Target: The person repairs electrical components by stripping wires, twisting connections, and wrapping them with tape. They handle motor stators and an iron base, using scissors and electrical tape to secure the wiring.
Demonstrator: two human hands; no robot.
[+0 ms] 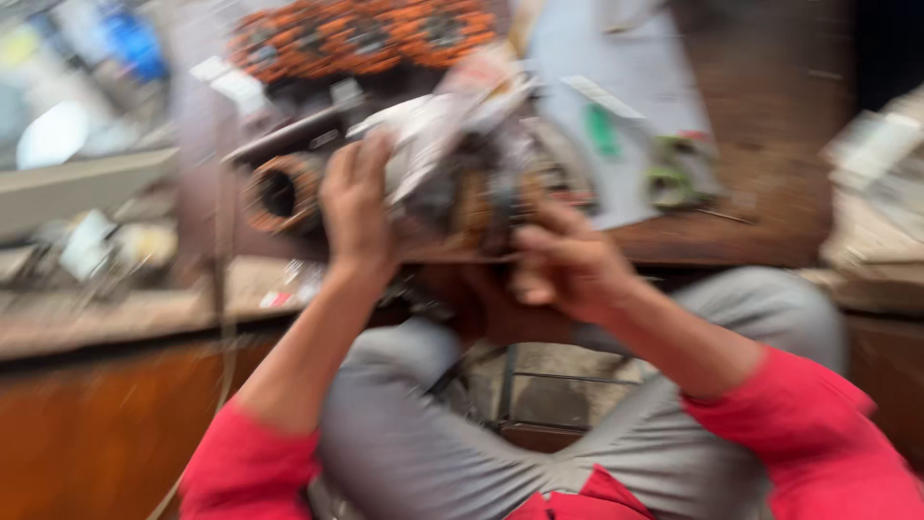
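Centre frame, above the knees, both hands grasp a motor [452,183]: left hand [358,207] wrapped over its left end, right hand [568,265] clutching its lower right. One-sided grip could tip it onto the bench [125,313].

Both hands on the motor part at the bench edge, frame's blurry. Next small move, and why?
Probably steady it first. The left hand and right hand both grip the motor part, which sits over the knees at the bench edge; heavy blur suggests it is mid-swing.
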